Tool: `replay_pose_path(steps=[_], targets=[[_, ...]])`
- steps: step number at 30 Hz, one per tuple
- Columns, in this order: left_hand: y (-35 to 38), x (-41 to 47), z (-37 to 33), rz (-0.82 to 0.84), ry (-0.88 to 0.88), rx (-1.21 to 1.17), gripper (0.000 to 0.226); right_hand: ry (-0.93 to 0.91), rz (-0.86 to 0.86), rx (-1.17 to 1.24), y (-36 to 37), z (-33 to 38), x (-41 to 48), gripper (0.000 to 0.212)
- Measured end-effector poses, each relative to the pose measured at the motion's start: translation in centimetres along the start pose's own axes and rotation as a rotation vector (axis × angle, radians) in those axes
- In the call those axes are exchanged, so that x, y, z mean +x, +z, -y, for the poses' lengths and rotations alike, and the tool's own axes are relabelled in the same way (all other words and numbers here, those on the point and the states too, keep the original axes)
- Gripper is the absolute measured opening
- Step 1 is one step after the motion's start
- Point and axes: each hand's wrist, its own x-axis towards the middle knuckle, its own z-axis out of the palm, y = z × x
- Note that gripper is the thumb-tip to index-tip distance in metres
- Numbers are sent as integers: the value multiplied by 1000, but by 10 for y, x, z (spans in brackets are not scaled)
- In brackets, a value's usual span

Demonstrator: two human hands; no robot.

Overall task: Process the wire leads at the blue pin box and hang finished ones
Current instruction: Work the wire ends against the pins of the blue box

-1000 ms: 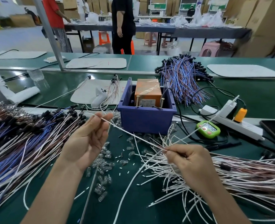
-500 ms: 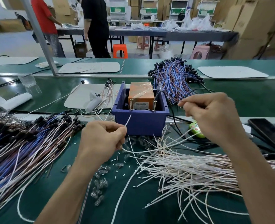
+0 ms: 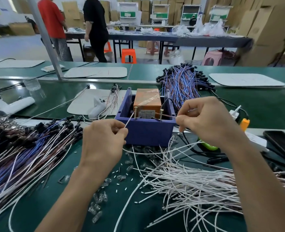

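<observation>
The white wire lead (image 3: 129,121) I am working on runs up from my left hand (image 3: 105,141) toward the left brass pin (image 3: 135,113) of the blue pin box (image 3: 146,129), its bare end at or just beside that pin; I cannot tell whether it touches. I pinch it between thumb and forefinger close to the tip, so that the short free length stays stiff and I can aim it. My right hand (image 3: 205,119) is closed in the same pinch on a reddish lead (image 3: 167,114) that reaches across to the right brass pin (image 3: 161,114), which lets me present both ends to the two pins at once. The pins stand up in front of the orange taped unit (image 3: 147,101) inside the box, facing me. The unprocessed white leads (image 3: 188,183) lie fanned just below my right wrist, within easy reach for the next pick. The leads with black ends (image 3: 29,144) are heaped to my left, apart from the raw ones. Small clear caps (image 3: 96,206) and cut bits of insulation litter the green mat (image 3: 58,206) between my forearms.
</observation>
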Motion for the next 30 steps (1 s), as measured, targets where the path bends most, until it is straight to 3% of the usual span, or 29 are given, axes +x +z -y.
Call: replay_pose_path(steps=[9,30], targets=[[9,-5,3,-158,161,44,22,2,-37,-32,2,-3,8,13],[10,6,6,-125,146,59,21,74,-84,-51,-4,-15,10,11]])
